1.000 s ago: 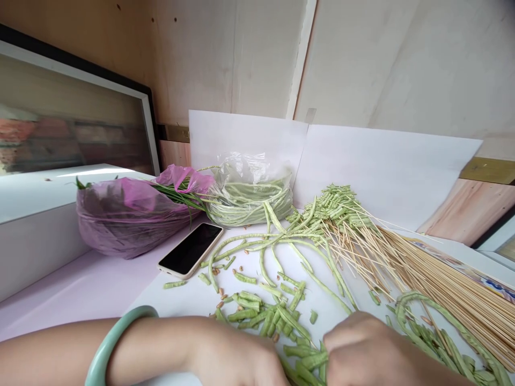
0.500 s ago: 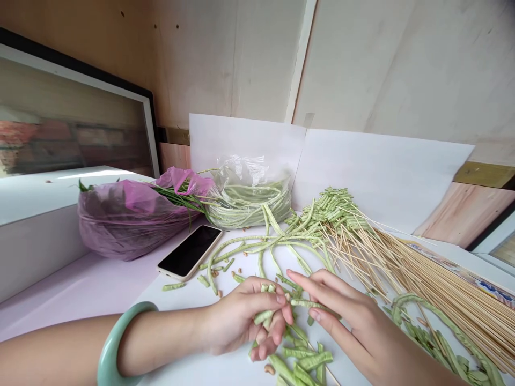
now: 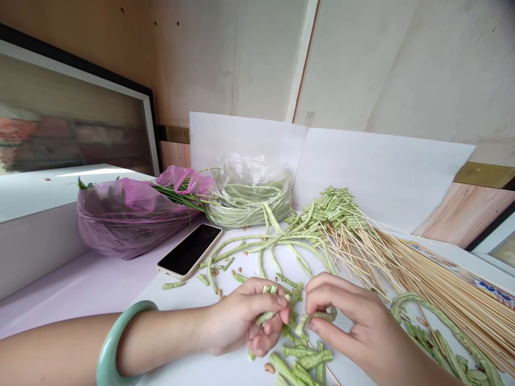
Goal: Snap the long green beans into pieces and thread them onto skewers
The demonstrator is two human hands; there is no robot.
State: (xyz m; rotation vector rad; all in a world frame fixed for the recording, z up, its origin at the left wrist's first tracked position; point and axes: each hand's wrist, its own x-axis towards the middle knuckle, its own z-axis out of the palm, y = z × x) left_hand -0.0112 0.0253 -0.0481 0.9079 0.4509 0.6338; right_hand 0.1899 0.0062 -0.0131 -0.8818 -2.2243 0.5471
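Head view: the left hand (image 3: 241, 319) is curled, and a small bunch of bean bits (image 3: 264, 317) is pinched between its thumb and fingers. By the right hand (image 3: 352, 316), thumb and fingers bent close, a loose bean bit (image 3: 328, 315) is pinched. Just below and between the hands, a messy heap (image 3: 298, 354) of cut beans is spread, with a tan seed (image 3: 269, 368) near the left hand.

The bunch is best held snug but not squashed, since wet green skin may slip or split. The loose bit is best gripped near its middle, so that it can be turned without being dropped. Ends are best lined up by the fingertips.

The bits are pale green, short and bumpy. Past the hands, long beans (image 3: 241, 244) are looped like soft string. Beyond the right hand, thin, straight, dry-looking sticks (image 3: 446, 284) are piled, with bean bits packed at their far ends. Far past the left hand, beans are seen through a shiny, crinkly clear bag (image 3: 249, 209).
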